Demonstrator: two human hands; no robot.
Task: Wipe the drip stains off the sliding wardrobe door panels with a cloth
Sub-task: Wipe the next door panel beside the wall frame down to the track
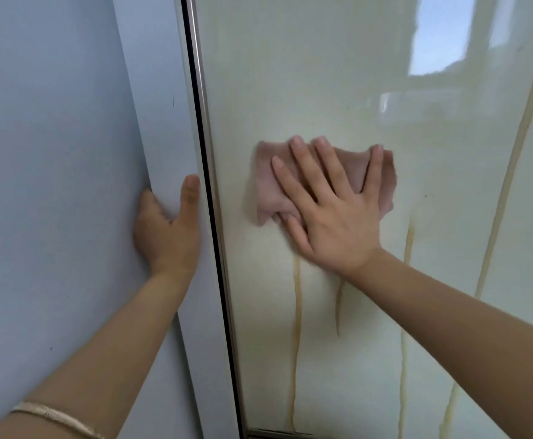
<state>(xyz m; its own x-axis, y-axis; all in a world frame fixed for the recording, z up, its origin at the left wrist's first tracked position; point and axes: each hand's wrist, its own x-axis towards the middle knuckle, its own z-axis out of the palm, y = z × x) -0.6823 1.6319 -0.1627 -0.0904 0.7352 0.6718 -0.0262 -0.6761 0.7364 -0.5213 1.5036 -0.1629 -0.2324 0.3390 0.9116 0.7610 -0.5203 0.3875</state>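
Door panel: the glossy cream door panel [338, 74] fills the right part of your view; all places below are told from it.
Cloth: your pink cloth [277, 185] lies flat on the door panel, about at its middle height and a little toward its left edge.
Right hand: your right hand [331, 210] presses the cloth against the door panel with straight, spread fingers; the palm is flat, nothing is pinched or wrapped.
Stains: yellow-brown drip stains [297, 312] run down the door panel under the cloth; more of them are on the right side, one long streak going from the top right corner down.
Frame: a metal frame strip [209, 172] with a dark gap borders the left edge of the door panel.
Side board: a pale blue-grey side board [163, 122] stands just left of the door panel.
Left hand: your left hand [167, 229] holds the edge of the side board, thumb on the face near the door panel, the other fingers curled around the far edge.
Bracelet: a thin gold bracelet [56, 418] sits on your left forearm, low and far left of the door panel.
Reflection: a bright window reflection shows at the top right of the door panel.
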